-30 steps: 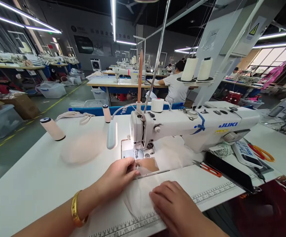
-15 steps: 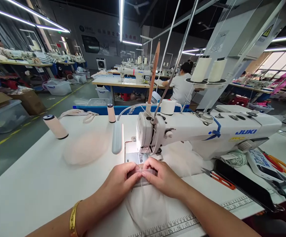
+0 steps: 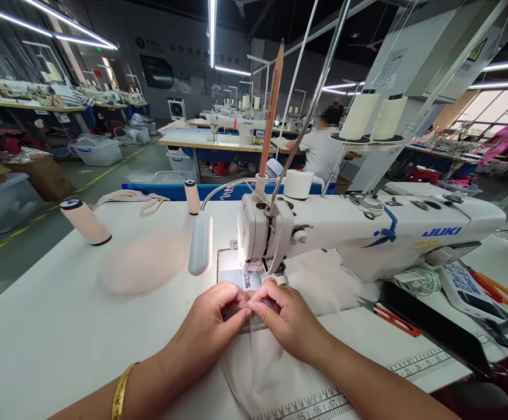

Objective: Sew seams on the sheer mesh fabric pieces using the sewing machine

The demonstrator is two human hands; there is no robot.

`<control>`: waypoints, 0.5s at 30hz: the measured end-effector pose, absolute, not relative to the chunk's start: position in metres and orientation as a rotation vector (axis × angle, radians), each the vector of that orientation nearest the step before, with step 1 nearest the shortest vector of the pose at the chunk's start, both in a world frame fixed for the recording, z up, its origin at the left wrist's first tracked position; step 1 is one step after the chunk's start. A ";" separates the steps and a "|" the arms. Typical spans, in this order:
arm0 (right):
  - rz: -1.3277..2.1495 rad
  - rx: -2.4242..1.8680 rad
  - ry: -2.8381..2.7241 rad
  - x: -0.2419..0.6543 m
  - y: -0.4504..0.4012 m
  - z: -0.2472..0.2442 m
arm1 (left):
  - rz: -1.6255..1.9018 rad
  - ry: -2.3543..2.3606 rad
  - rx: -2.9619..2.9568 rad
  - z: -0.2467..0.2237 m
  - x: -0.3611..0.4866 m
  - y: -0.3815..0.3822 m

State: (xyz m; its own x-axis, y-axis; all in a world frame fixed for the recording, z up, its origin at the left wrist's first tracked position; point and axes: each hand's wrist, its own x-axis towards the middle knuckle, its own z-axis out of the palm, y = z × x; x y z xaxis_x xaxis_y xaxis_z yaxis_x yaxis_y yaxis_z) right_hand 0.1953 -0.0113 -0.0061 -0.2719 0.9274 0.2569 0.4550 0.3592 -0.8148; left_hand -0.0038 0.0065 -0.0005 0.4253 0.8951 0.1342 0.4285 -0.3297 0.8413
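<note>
Both hands meet just in front of the presser foot of a white sewing machine (image 3: 324, 224). My left hand (image 3: 221, 315) pinches the edge of a sheer pale fabric (image 3: 258, 364) between thumb and fingers. Right beside it, my right hand (image 3: 282, 315) pinches the same edge, the thumbs almost touching. The fabric hangs down toward me over the table's front, and more sheer fabric (image 3: 324, 280) lies behind and right of the needle. What sits right between the fingertips is partly hidden. A lit grey lamp (image 3: 199, 245) stands left of the needle plate.
Two peach thread cones (image 3: 86, 223) and a round sheer piece (image 3: 142, 262) are on the left of the table. At right lie orange-handled snips (image 3: 396, 319), a black phone (image 3: 433, 326), a cable and scissors (image 3: 499, 290). A printed ruler (image 3: 324, 402) runs along the front edge.
The view has shifted slightly. Both hands stay at the fabric edge before the needle; the fingertips have drawn closer together and the fabric below has folded a little differently.
</note>
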 end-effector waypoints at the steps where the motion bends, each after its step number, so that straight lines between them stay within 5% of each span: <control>1: 0.796 -1.200 -1.869 0.195 -0.012 -0.006 | 0.785 1.116 1.887 -0.001 -0.003 0.006; 15: 0.659 -1.133 -1.896 0.194 -0.016 -0.014 | 0.800 1.105 1.833 -0.002 -0.002 0.005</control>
State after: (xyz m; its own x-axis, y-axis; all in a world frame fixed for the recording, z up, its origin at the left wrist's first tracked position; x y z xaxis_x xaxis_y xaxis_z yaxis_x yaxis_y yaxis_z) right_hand 0.1944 -0.0155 -0.0140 -0.2662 0.8875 0.3761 0.4630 0.4599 -0.7577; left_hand -0.0024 0.0053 -0.0017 0.4101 0.9066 0.0992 0.3779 -0.2679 0.8862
